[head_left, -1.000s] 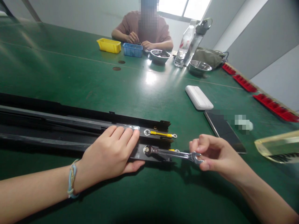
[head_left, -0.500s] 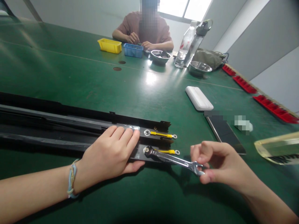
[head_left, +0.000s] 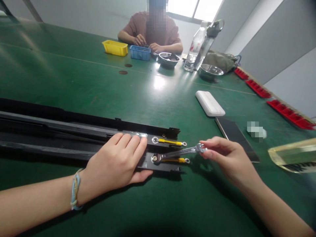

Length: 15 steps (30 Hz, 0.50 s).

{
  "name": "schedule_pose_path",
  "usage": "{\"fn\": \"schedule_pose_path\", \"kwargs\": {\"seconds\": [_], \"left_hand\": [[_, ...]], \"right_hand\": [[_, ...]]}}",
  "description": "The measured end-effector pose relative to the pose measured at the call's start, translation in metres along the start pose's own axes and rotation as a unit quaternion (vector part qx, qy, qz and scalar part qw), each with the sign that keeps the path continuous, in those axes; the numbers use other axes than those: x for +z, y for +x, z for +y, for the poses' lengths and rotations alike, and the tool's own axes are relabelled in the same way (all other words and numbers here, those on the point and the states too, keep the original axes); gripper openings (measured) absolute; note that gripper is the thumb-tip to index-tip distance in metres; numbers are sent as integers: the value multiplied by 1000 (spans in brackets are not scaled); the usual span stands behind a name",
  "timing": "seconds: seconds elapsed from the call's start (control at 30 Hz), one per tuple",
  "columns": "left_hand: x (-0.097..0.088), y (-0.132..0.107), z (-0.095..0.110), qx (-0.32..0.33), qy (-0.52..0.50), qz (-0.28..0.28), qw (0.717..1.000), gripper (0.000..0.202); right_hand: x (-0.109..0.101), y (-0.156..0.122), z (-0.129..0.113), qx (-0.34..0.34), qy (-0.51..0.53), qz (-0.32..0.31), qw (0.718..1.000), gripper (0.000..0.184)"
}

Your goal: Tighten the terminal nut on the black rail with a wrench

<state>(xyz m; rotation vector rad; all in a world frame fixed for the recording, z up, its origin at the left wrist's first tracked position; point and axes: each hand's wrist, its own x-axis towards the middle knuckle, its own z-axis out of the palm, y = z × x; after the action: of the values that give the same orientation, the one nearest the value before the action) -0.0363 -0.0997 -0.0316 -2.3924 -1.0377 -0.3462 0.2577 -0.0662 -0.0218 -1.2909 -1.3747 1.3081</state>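
Note:
My left hand (head_left: 116, 163) lies flat, fingers together, pressing on a long black rail assembly (head_left: 61, 135) that runs across the green table. My right hand (head_left: 225, 158) pinches the far end of a silver wrench (head_left: 177, 153). The wrench's ring end sits on a bolt (head_left: 155, 158) at the rail's right end. Two short yellow wires with ring terminals lie there: the upper wire (head_left: 170, 142) and the lower wire (head_left: 176, 160), partly under the wrench.
A white power bank (head_left: 209, 103) and a dark phone (head_left: 234, 135) lie to the right, a clear tray (head_left: 293, 154) at the right edge. Across the table a person sits behind yellow (head_left: 115, 47) and blue (head_left: 140, 52) bins, metal bowls and bottles (head_left: 197, 44). Red strips (head_left: 288, 110) line the edge.
My right hand swung the wrench's free end down toward me, then up and away, pivoting about the bolt. My left hand stayed put on the rail.

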Motion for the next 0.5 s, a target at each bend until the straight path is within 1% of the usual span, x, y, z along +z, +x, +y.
{"fn": "schedule_pose_path", "kwargs": {"seconds": [0.13,0.27,0.37,0.5], "left_hand": [[-1,-1,0,-2,-1,1,1000,58],[0,-1,0,0,0,-1,1000,59],[0,-1,0,-2,-3,-3,1000,59],[1,0,-2,-2,-5,-4,1000,59]], "right_hand": [[1,3,5,0,3,16,1000,18],[0,2,1,-13,-19,11,1000,23],[-1,2,-5,-21,-24,-17,999,24],[-3,0,-10,-24,-11,-94,995,25]]}}
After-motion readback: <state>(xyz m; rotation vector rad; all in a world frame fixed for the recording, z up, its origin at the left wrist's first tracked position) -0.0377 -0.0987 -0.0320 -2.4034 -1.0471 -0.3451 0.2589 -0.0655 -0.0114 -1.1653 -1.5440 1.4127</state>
